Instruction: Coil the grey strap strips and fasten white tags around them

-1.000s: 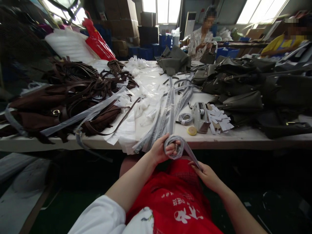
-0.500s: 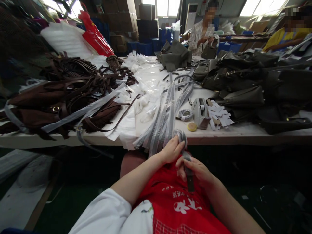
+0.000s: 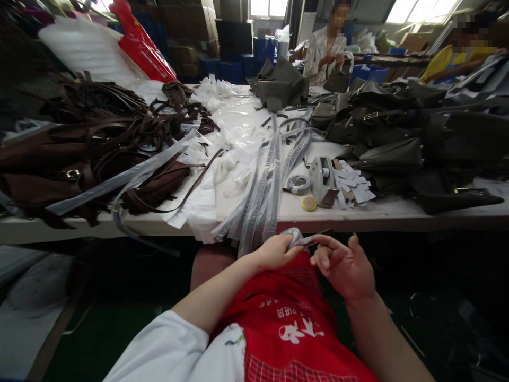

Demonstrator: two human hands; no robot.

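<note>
Fingers (image 3: 287, 247), left hand (image 3: 274, 250): closed round a bunched grey strap (image 3: 295, 236) in clear wrap, held over the lap just below the desk (image 3: 382, 217) edge.
Fingers (image 3: 323, 253), right hand (image 3: 345, 268): loosely spread, thumb raised, fingertips just beside the strap's free end; no grip on it shows.
Handling note (judgement): the bunch looks slack and slippery. It would go best with the left pinch firm at the gathered part, the right thumb and forefinger taking the loose end close to the bunch, and the wrap flat rather than twisted.
Apron (image 3: 294, 323): red, white print, beneath both hands.
Strips (image 3: 265, 193): long, grey, plastic-wrapped; fanned across the desk, ends hanging over its edge just beside the left hand.
Coil (image 3: 298, 183): small, grey, between strips and dispenser.
Dispenser (image 3: 320, 180): grey, upright; yellow tape roll (image 3: 307, 203) touching its near side.
Labels (image 3: 353, 185): white paper slips, heaped right of the dispenser.
Bags (image 3: 393, 154): dark, stacked along the desk's right.
Brown straps (image 3: 99, 132): tangled heap, desk's left.
Person (image 3: 324, 50): seated at the far end, handling a bag.
</note>
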